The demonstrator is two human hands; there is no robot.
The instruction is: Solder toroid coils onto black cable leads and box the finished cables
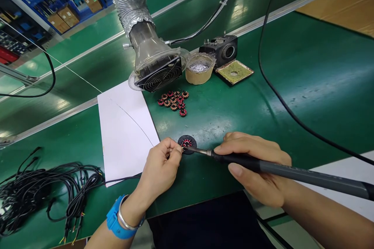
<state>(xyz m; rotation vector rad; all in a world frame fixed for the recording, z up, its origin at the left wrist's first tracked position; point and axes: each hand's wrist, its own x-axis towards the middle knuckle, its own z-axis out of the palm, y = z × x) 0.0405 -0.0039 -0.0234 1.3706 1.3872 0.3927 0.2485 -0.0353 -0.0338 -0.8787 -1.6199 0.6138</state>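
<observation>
My right hand grips a soldering iron, its metal tip resting at a small motor stator with red windings. This stator sits on a round black disc on the green bench. My left hand is closed in a pinch right beside the stator, with fine wire ends just visible at its fingertips. A thin solder wire comes over the white sheet into that hand. A black cable runs from the left and disappears behind it; the fingers partly hide what they hold.
Several wound stators lie beneath a fume extractor hood. Beyond are a solder pot, an iron stand and a sponge tray. Black cables are heaped left, beside a white sheet. A cord hangs right.
</observation>
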